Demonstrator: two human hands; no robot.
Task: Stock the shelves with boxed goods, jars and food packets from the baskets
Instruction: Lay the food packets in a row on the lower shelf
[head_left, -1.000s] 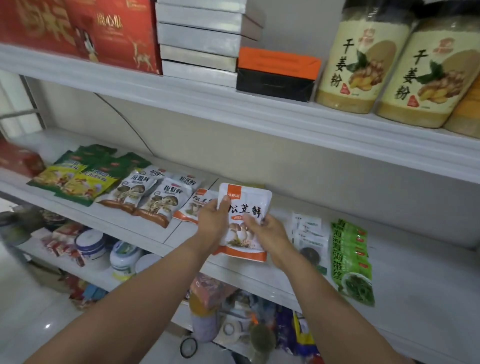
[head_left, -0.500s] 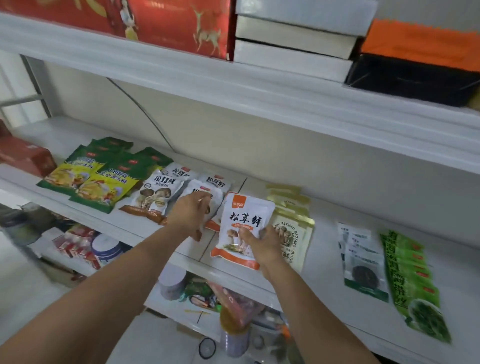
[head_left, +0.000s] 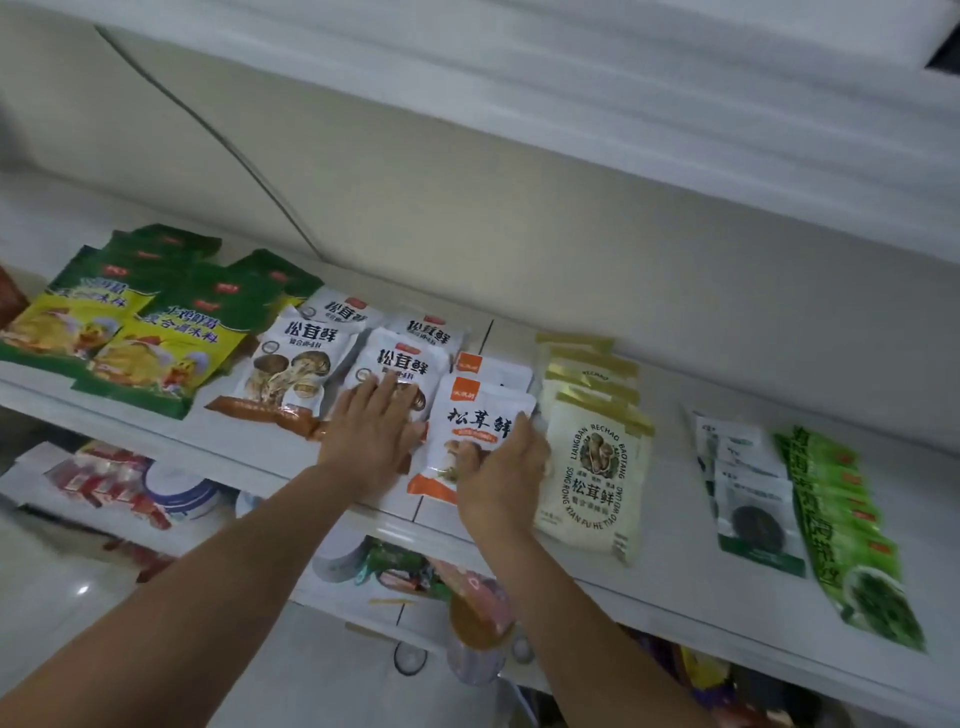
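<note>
A white and orange mushroom packet (head_left: 475, 421) lies flat on the white shelf (head_left: 670, 566), on top of another like it. My right hand (head_left: 501, 475) rests on its lower right part, fingers curled over its right edge. My left hand (head_left: 371, 434) lies flat, fingers spread, on the white and brown mushroom packets (head_left: 400, 364) just to its left. A cream and gold stack of packets (head_left: 592, 467) touches the right hand's side.
Green and yellow seasoning packets (head_left: 130, 332) fill the shelf's left end. White packets (head_left: 750, 499) and green seaweed packets (head_left: 852, 530) lie to the right. Another shelf (head_left: 623, 104) hangs close overhead. The lower shelf holds tubs (head_left: 176, 491) and a jar (head_left: 475, 644).
The orange packet went from held up in both hands to lying flat on the shelf. My left hand let go and moved left onto the brown packets. The view tilted down.
</note>
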